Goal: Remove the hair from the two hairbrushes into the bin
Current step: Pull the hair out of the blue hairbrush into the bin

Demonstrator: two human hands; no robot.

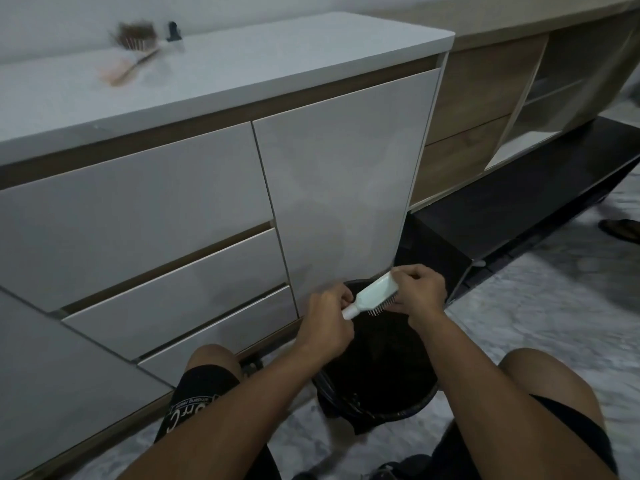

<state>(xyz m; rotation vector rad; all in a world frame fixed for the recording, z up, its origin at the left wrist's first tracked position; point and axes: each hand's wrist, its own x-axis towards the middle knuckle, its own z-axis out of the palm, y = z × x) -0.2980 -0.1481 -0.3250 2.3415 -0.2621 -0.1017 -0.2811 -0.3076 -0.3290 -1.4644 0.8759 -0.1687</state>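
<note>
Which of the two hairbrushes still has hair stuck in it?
The wooden hairbrush on the countertop, visibly matted; the white hairbrush is held over the bin.

Bare forearms and knees; black shorts (199,393) printed with white lettering.

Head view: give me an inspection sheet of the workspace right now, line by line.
Surface: white countertop above the drawers; grey marbled floor below.
Job's things: pale hairbrush held over the black bin, bristles down; second hairbrush, full of hair, lies on the countertop.
Clutter: small dark object beside the second hairbrush, too blurred to identify.
Hands: left hand grips the pale hairbrush's handle; right hand has its fingers at the bristle side of the head.
Cables: nothing seen.
Surroundings: white drawers, wooden shelving, a sandal at the right edge.
</note>
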